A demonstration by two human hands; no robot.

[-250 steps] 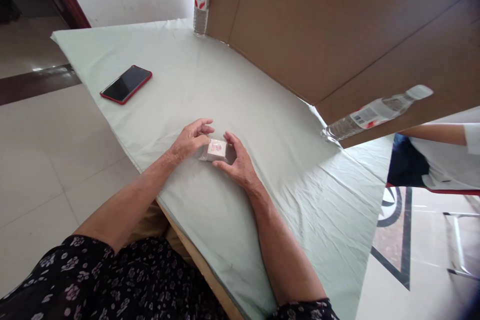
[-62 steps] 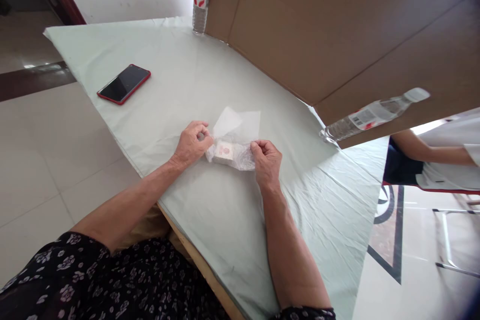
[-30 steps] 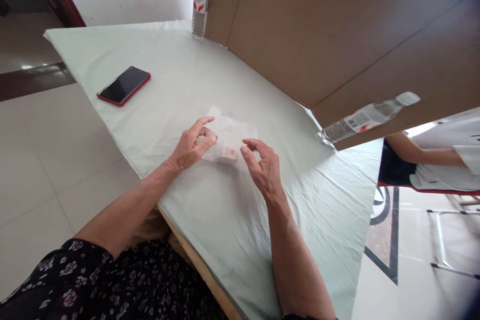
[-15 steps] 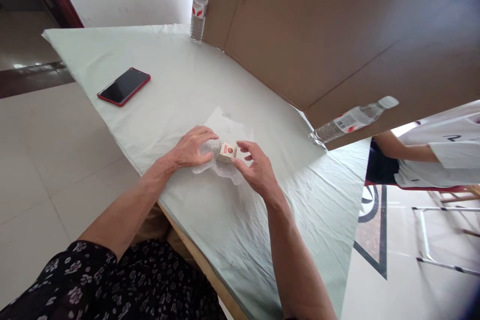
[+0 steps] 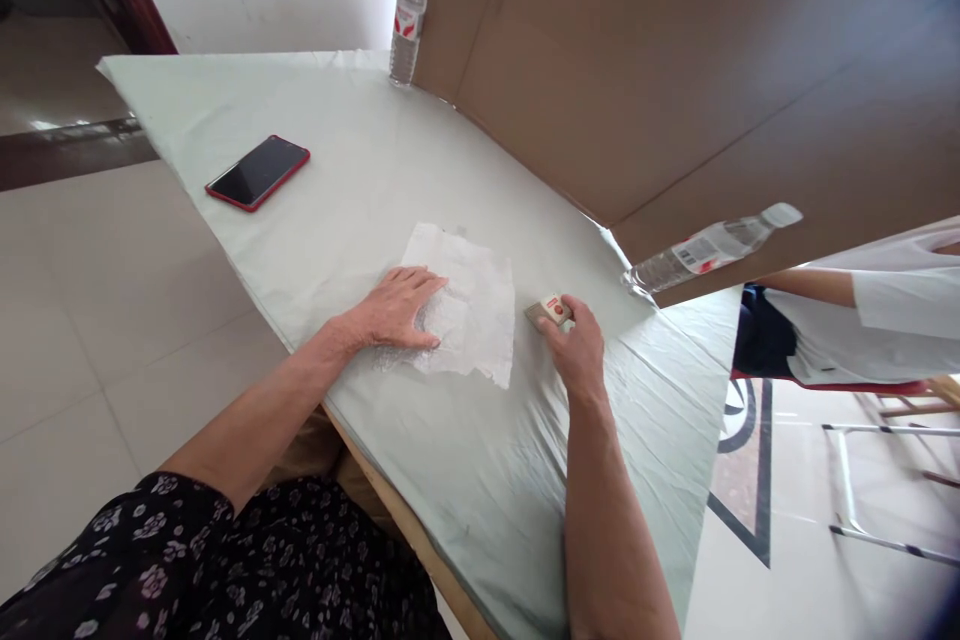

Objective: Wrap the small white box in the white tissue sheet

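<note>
My left hand (image 5: pixel 401 310) lies with fingers stretched out on the left part of a crinkled white sheet (image 5: pixel 476 305), thin like tissue or soft wrapping. Some see-through, bumpy material shows beneath that palm; I cannot tell its kind. To the right of the sheet, my right hand (image 5: pixel 579 345) grips a small cardboard box (image 5: pixel 553 308) between thumb and fingers. The box is pale, with a red label and red round mark on its top and a darker side. It is at or just above the tablecloth; which one I cannot tell.
A phone in a red case (image 5: pixel 259 173) lies at the far left of the cloth-covered table (image 5: pixel 352 150). A large brown cardboard panel (image 5: pixel 637 70) stands behind, with a water bottle (image 5: pixel 407 25) and another bottle (image 5: pixel 712 245) against it. A seated person's white sleeve (image 5: pixel 907 305) shows at right.
My right hand has taken hold of the small box and moved it right, off the white sheet. My left hand has flattened onto the sheet, which now lies more spread out.
</note>
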